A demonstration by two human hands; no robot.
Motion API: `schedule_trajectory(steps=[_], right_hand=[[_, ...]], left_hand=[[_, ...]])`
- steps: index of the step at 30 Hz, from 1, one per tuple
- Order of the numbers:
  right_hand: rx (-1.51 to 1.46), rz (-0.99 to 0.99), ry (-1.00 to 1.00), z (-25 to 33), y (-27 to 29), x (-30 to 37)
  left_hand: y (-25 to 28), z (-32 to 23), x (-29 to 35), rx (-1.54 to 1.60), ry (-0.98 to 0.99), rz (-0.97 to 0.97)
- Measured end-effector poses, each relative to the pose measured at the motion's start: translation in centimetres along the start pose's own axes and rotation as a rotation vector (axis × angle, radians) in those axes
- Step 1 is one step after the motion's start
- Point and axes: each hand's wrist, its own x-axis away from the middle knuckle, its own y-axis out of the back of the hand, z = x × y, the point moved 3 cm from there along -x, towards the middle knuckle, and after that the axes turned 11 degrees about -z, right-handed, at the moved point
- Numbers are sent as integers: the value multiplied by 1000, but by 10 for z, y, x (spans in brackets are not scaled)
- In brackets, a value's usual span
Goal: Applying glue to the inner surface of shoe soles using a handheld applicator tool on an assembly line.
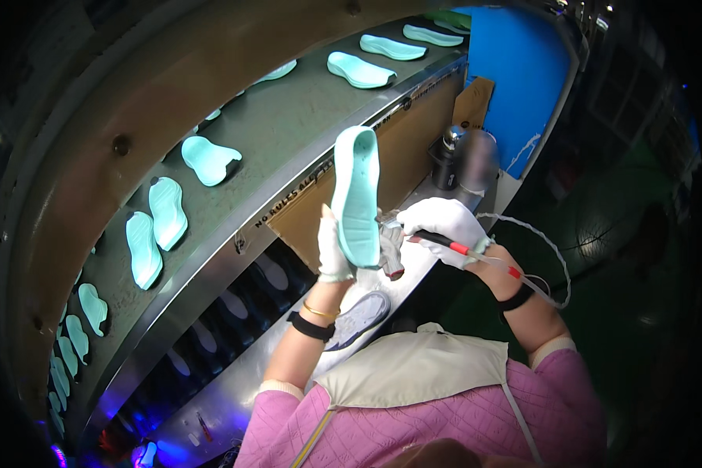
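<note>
A mint-green shoe sole [356,199] stands nearly upright in my left hand [331,248], its hollowed inner side toward me. That hand wears a white glove and is closed around the sole's left edge and back; some fingers are hidden behind it. Close to the sole's right side, my white-gloved right hand [444,225] grips a black-and-red pen-like tool [448,243]. A pale cord or hose [550,248] loops away from the tool. Its tip is hard to make out. A crumpled grey cloth or glove [391,248] lies behind the sole's lower right.
A curved conveyor belt [269,109] carries several mint-green soles [166,213] beyond a metal rim. Below it, a pale bench [413,288] holds a grey-and-white sole [360,318]. A black bottle [444,160] stands near the blue panel [515,78]. Dark slots below the belt hold several soles.
</note>
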Motion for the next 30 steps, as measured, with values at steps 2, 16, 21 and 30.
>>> schedule_trajectory(steps=[2, 16, 21, 30], right_hand=[[-22, 18, -48, 7, 14, -3], [-887, -492, -971, -27, 6, 60], [-1002, -391, -933, -22, -22, 55], [-1180, -357, -982, -25, -31, 56]], left_hand=[[-30, -31, -16, 130, 62, 74], [16, -149, -52, -1877, -1404, -497], [69, -169, -34, -2272, -944, -666], [13, -165, 109, -629, -1094, -503]])
